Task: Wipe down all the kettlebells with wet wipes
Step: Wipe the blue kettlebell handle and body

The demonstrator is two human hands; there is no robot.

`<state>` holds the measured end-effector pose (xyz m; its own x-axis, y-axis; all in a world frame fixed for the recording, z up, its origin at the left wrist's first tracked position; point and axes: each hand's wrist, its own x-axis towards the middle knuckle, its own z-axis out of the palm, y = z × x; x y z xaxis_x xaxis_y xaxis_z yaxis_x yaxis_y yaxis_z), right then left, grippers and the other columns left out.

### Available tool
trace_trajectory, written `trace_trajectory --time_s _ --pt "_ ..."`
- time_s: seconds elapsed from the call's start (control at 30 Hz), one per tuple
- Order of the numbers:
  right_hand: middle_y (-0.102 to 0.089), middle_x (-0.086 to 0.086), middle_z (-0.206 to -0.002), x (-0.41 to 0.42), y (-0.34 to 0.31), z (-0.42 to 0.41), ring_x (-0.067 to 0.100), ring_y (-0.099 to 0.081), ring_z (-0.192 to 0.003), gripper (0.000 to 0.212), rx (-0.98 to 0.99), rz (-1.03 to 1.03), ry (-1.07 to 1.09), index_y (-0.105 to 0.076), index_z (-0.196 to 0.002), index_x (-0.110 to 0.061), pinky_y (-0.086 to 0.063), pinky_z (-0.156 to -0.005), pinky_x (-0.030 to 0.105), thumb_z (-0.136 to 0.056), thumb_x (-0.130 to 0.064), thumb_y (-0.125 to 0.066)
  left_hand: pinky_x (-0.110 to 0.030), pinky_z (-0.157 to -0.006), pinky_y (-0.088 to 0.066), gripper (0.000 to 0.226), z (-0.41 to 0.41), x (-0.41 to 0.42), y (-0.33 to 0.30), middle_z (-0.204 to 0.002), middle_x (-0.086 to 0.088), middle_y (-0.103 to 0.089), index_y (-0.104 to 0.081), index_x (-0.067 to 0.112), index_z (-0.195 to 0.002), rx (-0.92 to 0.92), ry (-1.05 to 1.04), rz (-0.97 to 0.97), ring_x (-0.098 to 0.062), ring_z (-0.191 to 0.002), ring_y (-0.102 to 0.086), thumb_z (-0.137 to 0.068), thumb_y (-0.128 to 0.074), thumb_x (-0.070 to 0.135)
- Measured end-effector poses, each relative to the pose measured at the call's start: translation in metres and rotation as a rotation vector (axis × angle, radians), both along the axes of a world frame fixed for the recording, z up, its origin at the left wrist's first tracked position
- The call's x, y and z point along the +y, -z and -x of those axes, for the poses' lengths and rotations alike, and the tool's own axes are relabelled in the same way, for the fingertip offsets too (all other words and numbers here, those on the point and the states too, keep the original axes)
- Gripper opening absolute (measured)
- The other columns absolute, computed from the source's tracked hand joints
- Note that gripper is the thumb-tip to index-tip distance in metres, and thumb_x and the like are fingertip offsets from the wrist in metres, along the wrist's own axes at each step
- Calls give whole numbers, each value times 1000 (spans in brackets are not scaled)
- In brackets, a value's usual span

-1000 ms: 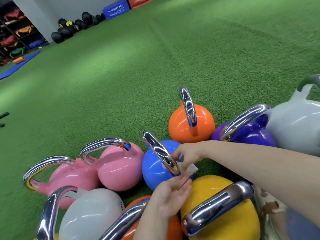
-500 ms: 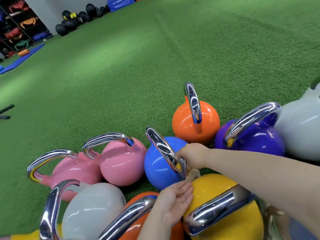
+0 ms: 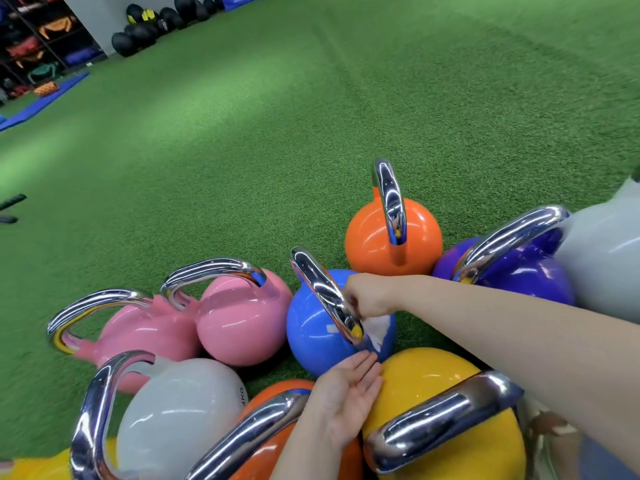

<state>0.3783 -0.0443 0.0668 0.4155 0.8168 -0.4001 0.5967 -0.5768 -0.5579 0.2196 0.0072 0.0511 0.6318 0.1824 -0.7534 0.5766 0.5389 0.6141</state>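
Green turf (image 3: 311, 116) all round; kettlebells crowd near me: yellow one (image 3: 433, 379) near right, orange one (image 3: 374, 237) far. Blue kettlebell (image 3: 311, 327) centre, glossy, chrome handle. My right hand (image 3: 367, 296) pinches white wet wipe (image 3: 375, 329) against it. My left hand (image 3: 349, 389) relaxed, palm up, just below.

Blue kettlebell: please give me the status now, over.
Right hand grips wet wipe at blue kettlebell handle base. Left hand open, palm up, just below. Yellow kettlebell crowds the near side.
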Motion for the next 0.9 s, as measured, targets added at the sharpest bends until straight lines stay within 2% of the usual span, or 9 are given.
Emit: trace_trajectory --time_s 0.17,0.23,0.33,0.43,0.53,0.63,0.7,0.8,0.9 --pt "-69 15 -90 -13 7 6 10 -40 -53 21 -54 -72 39 -68 -70 -10 -27 -47 11 -82 2 -54 -36 -104 -33 45 2 2 8 -138 -19 -45 -42 -5 -133 31 94 -91 -30 -132 -39 -91 -28 -14" --pt "-71 5 -78 -14 9 6 11 -40 -54 19 -45 -92 53 -70 -74 -7 -25 -46 9 -80 2 -55 -31 -101 -34 43 -1 1 14 -137 -17 -48 -50 -3 -127 64 173 -126 -26 -124 -43 -91 -29 -12" --pt "-52 -11 -42 -14 16 1 8 -44 -55 17 3 -44 124 -66 -70 -11 -34 -51 15 -78 3 -61 -28 -94 -36 41 -8 -4 12 -133 -13 -51 -63 8 -115 105 295 -209 -22 -112 -46 -93 -31 -6" --pt "-48 -3 -54 -19 20 -1 15 -59 -63 27 162 -18 211 -53 -61 -10 -54 -68 27 -79 6 -63 -37 -107 -32 39 -13 -12 9 -137 -8 -44 -66 25 -110 135 348 -243 -25 -123 -40 -92 -38 3" --pt "-49 7 -57 -28 28 4 9 -58 -45 40 294 -70 341 -38 -57 -13 -57 -59 27 -79 8 -64 -47 -109 -30 55 -19 -15 18 -141 -6 -39 -48 36 -133 130 357 -229 -28 -125 -39 -82 -51 16" --pt "-54 10 -57 -31 34 18 21 -64 -49 38 350 3 328 -39 -67 -13 -56 -51 33 -75 8 -69 -46 -108 -33 47 -22 -15 23 -133 -11 -48 -47 20 -134 173 236 -191 -26 -118 -44 -88 -44 8" --pt "-55 12 -57 -31 33 24 15 -60 -40 38 391 27 310 -39 -70 -13 -52 -44 29 -75 7 -71 -39 -101 -38 40 -18 -13 23 -121 -11 -57 -55 12 -124 164 141 -123 -25 -110 -49 -90 -38 1" --pt "-54 10 -55 -30 30 17 4 -51 -29 37 321 33 295 -41 -63 -13 -49 -41 22 -75 3 -72 -25 -70 -40 35 -16 -9 21 -94 -8 -62 -62 6 -114 154 14 -36 -17 -81 -51 -90 -38 -3" --pt "-61 13 -61 -28 28 11 1 -50 -32 30 227 26 270 -48 -60 -12 -46 -43 16 -77 3 -69 -27 -79 -41 28 -18 -7 13 -111 -15 -64 -59 1 -110 141 -44 40 -19 -99 -53 -90 -40 -2"
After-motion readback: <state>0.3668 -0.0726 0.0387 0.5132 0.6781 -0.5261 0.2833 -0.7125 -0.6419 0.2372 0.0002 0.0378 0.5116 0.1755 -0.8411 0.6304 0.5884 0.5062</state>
